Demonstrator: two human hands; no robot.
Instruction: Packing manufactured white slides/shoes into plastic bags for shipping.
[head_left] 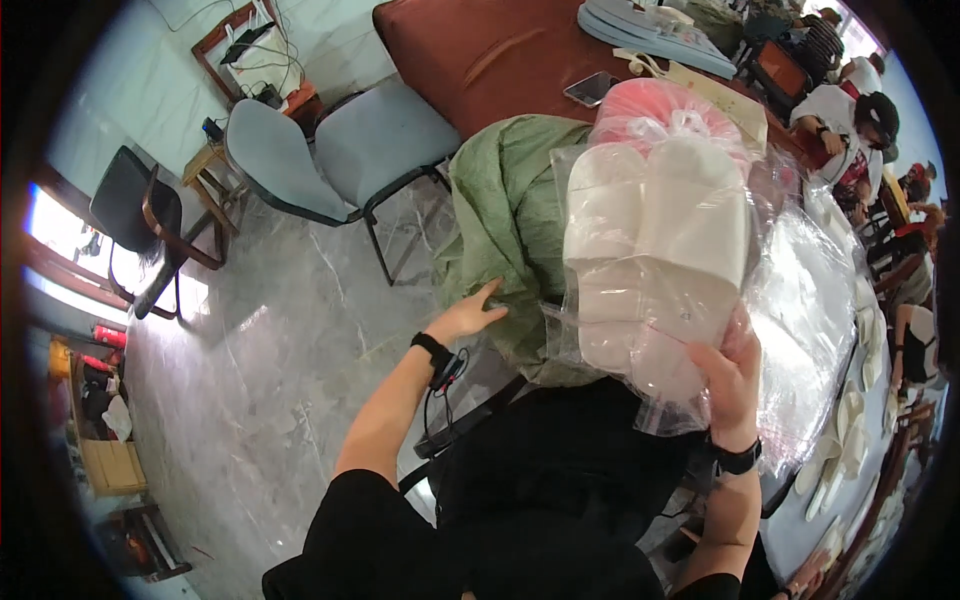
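My right hand [730,382] grips the lower end of a clear plastic bag holding a pair of white slippers [655,250]. The pair lies lengthwise away from me, over a green woven sack [512,190]. My left hand [468,315] is open beside the sack's near left side, thumb and forefinger apart. Whether its fingertips touch the sack I cannot tell. Just beyond the slippers sits a bundle of pink and clear plastic [665,112]. More clear plastic bags [805,320] lie to the right of my right hand.
A brown-covered table [480,60] stands at the far side, with a phone [592,89] on it. Grey chair [340,150] and dark armchair [150,230] are on the left. Loose white slipper pieces [845,440] lie on the right-hand table. Another person [850,130] sits at far right.
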